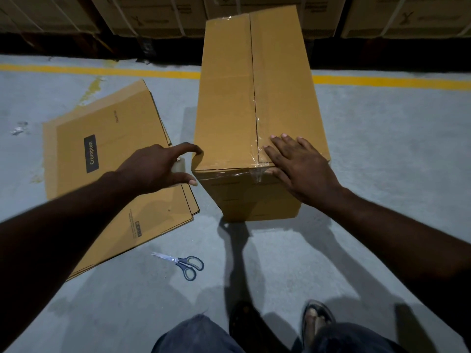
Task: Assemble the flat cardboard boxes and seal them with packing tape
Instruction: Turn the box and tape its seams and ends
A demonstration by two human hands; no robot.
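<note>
The right hand (303, 169) lies flat on the top of the box (229, 98) at its near end. Its fingers are straight and spread, and the thumb hangs over the near edge onto the tape (258, 128). The left hand (155, 169) is at the box's near left corner, curled round a pale roll (179, 164), little of which shows. It looks like the tape roll, though that is not certain. The index finger reaches out to the corner and the thumb points at the near face below it.

The box stands assembled on the floor (382, 149) in the middle of the scene, running long from near to far. Its top flaps are shut and meet in a centre seam. Clear tape runs along that seam, wrinkled at the near end, and folds down over the near edge. A further strip crosses the top of the near face from the left corner towards the thumb.

To the left, just beside the box, a stack of flats (114, 149) lies on the floor with a dark printed label on top. Scissors (183, 263) lie near the stack's near corner, blades pointing left. A crumpled scrap (19, 128) sits far left.

A yellow line (382, 81) crosses the floor behind the box, and beyond it are strapped cartons (153, 16). At the near edge are the person's trousers (198, 335) and a sandal (317, 317).
</note>
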